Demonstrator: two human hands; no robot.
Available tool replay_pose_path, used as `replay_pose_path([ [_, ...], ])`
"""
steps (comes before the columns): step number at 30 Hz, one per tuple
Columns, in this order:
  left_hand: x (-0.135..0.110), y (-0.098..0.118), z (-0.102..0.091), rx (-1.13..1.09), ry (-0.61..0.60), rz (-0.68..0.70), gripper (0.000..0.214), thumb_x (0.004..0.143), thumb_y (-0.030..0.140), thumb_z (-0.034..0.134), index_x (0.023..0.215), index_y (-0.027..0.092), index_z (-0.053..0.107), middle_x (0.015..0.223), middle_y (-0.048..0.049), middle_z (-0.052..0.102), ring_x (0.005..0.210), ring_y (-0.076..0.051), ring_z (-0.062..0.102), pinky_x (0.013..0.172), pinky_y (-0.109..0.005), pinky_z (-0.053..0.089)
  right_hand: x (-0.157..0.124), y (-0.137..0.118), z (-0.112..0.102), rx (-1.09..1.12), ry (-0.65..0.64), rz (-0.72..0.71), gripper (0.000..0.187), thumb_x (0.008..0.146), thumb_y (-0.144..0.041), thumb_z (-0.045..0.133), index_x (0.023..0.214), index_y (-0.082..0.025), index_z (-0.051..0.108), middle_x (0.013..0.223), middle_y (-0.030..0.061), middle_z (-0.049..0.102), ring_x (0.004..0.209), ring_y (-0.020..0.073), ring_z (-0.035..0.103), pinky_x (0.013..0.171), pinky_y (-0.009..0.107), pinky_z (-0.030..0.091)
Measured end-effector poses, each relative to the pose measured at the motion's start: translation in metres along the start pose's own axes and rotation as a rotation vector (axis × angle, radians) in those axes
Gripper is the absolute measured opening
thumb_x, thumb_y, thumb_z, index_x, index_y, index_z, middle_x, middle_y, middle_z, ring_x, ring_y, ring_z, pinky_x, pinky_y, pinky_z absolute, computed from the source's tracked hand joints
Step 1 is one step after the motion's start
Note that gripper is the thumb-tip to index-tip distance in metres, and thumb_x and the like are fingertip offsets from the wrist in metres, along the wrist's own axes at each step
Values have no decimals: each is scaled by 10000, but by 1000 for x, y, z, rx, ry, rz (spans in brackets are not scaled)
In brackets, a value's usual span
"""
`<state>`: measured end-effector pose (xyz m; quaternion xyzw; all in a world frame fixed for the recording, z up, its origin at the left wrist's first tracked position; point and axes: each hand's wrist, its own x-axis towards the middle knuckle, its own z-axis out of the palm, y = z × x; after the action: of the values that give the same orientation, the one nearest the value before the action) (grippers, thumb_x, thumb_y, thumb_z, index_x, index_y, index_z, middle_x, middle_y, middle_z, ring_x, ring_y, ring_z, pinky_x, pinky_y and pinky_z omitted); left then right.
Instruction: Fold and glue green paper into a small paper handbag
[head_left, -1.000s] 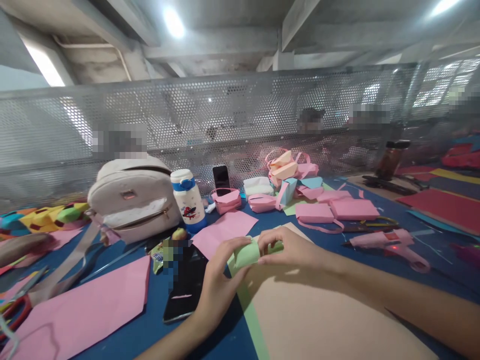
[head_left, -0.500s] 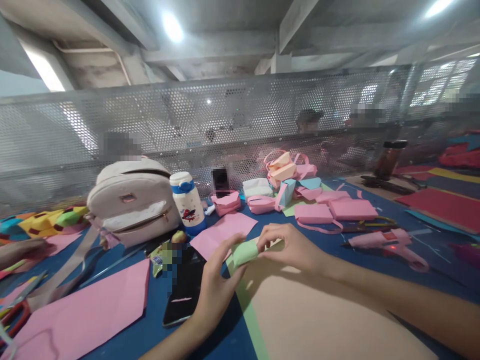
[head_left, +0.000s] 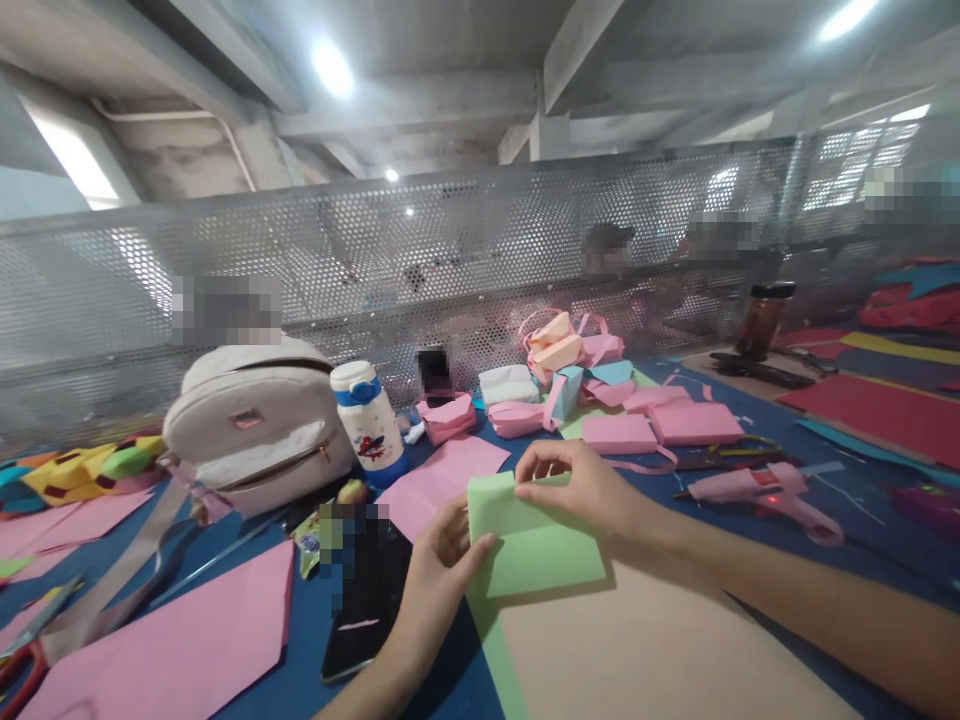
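Observation:
A folded piece of green paper with a crease across it is held up between my two hands. My left hand pinches its left edge, thumb in front and fingers behind. At its top edge, my right hand grips the paper between thumb and curled fingers. Beneath it lies a large peach sheet with a green sheet showing along its left side. Left of my left hand is a black phone.
Pink folded paper bags lie ahead; a pink glue gun with a red light rests at right. A white backpack and bottle stand at left, near pink paper and scissors. A perforated metal divider closes the back.
The green paper has turned from a narrow rolled-looking view to a broad face towards me, its lower part hanging down. The camera view has shifted slightly.

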<state>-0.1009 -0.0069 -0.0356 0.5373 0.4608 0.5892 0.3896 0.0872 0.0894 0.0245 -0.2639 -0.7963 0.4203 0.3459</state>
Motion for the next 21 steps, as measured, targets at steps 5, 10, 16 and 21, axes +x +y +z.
replay_pose_path([
  [5, 0, -4, -8, 213, 131, 142, 376, 828, 280, 695, 1191, 197, 648, 1200, -100, 726, 1116, -245, 694, 959, -348, 567, -2, -1, 2, 9, -20, 1, 19, 778, -190, 705, 764, -184, 694, 808, 6, 688, 740, 157, 565, 695, 268, 420],
  [10, -3, -11, -20, 459, 277, 322, 327, 819, 158, 647, 1136, 237, 666, 1127, -49, 737, 1066, -209, 704, 923, -298, 573, -6, -6, 4, -55, -60, -95, 98, 765, -129, 767, 762, -204, 705, 850, -9, 663, 810, 157, 569, 742, 255, 404],
  [16, -6, -11, -21, 640, 201, 385, 440, 868, 96, 582, 1271, 270, 571, 1207, -61, 683, 1156, -217, 655, 955, -318, 560, -4, -4, 2, -170, -142, -96, 130, 761, -114, 779, 762, -211, 693, 804, -19, 662, 833, 170, 576, 741, 258, 389],
  [21, -12, -4, -15, 803, 128, 594, 413, 866, 173, 664, 1260, 272, 589, 1304, -113, 585, 1207, -268, 597, 972, -386, 547, -5, -1, 5, -174, -213, -148, 162, 713, -74, 758, 737, -212, 676, 798, -28, 674, 835, 174, 590, 766, 264, 397],
])
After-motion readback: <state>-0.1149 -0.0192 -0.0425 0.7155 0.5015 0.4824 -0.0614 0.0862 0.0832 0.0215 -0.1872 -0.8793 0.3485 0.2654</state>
